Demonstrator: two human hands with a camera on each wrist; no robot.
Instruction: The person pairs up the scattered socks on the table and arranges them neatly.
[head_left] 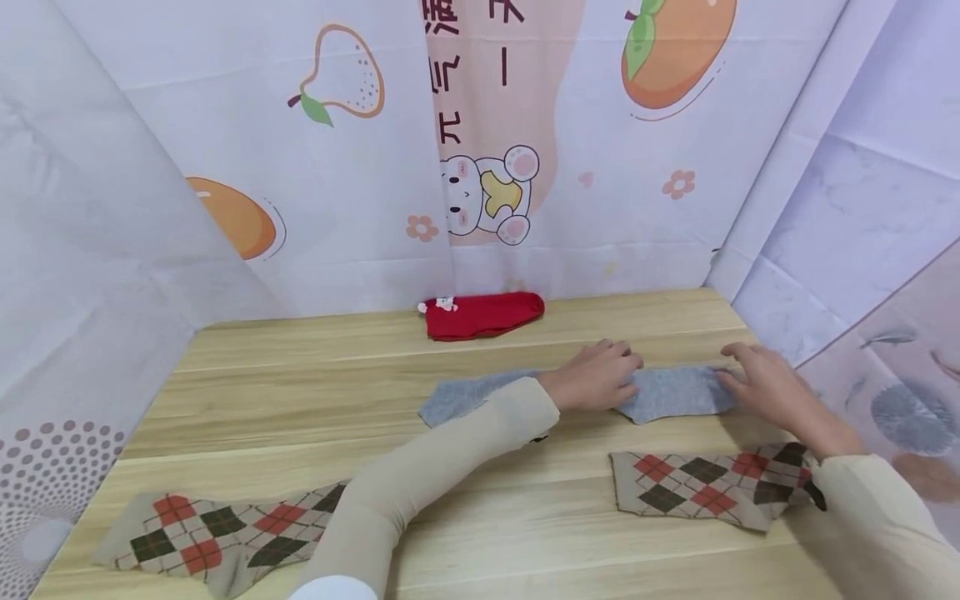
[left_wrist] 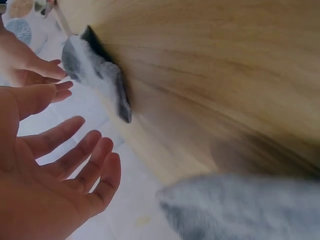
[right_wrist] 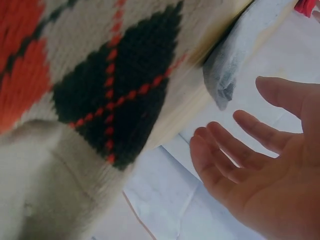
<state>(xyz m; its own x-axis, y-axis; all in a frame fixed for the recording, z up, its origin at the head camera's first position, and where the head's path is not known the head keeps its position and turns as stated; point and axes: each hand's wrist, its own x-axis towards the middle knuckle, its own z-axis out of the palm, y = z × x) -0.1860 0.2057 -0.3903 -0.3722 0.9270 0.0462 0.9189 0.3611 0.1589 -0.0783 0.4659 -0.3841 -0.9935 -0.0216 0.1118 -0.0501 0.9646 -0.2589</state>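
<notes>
A blue-grey sock [head_left: 678,393] lies flat at the right of the wooden table, between my two hands. My left hand [head_left: 596,375] is over its left end, fingers relaxed and spread, as the left wrist view also shows. At its right end is my right hand [head_left: 772,387], thumb and fingers loosely apart with nothing gripped between them. Another blue-grey sock [head_left: 468,396] lies to the left, partly hidden beneath my left forearm. In the right wrist view, the sock's end [right_wrist: 222,82] appears beyond the fingertips of the right hand [right_wrist: 265,165].
An argyle sock [head_left: 705,487] lies by my right sleeve. A matching argyle sock [head_left: 217,533] is at the front left, partly covered by my left sleeve. Near the table's back edge lies a red sock [head_left: 483,317]. Printed curtains [head_left: 360,192] hang behind and beside the table [head_left: 300,417].
</notes>
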